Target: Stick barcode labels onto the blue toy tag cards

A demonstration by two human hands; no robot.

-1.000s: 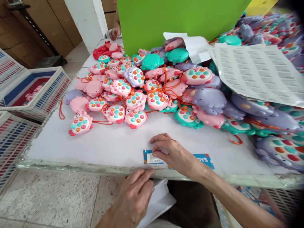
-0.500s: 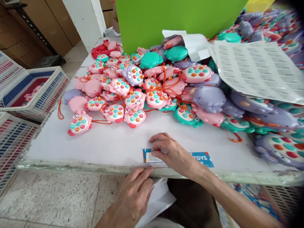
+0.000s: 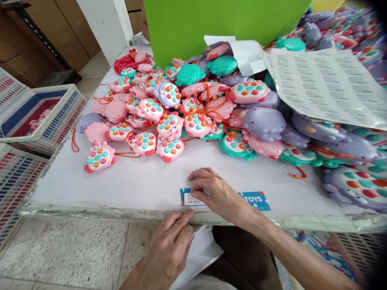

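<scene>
A blue card (image 3: 253, 200) printed with "TOYS" lies flat near the table's front edge, its middle covered by my right hand (image 3: 216, 193). A white barcode sticker (image 3: 193, 199) sits over the card's left end. The thumb and a bent finger of my right hand pinch at this sticker's upper edge, with another finger raised apart. My left hand (image 3: 173, 241) is closed on a white paper sheet (image 3: 201, 251) below the table edge, over my lap. Its index fingertip reaches the edge just under the sticker.
A heap of pink, purple and green animal-shaped toys (image 3: 169, 125) with orange cords covers the table's back. Label sheets (image 3: 323, 84) lie on it at right. A green board (image 3: 223, 24) stands behind. Plastic crates (image 3: 60, 117) stand at left, boxes (image 3: 69, 24) beyond.
The camera view has shifted very slightly. Both hands, the card and the sticker keep almost the same places.
</scene>
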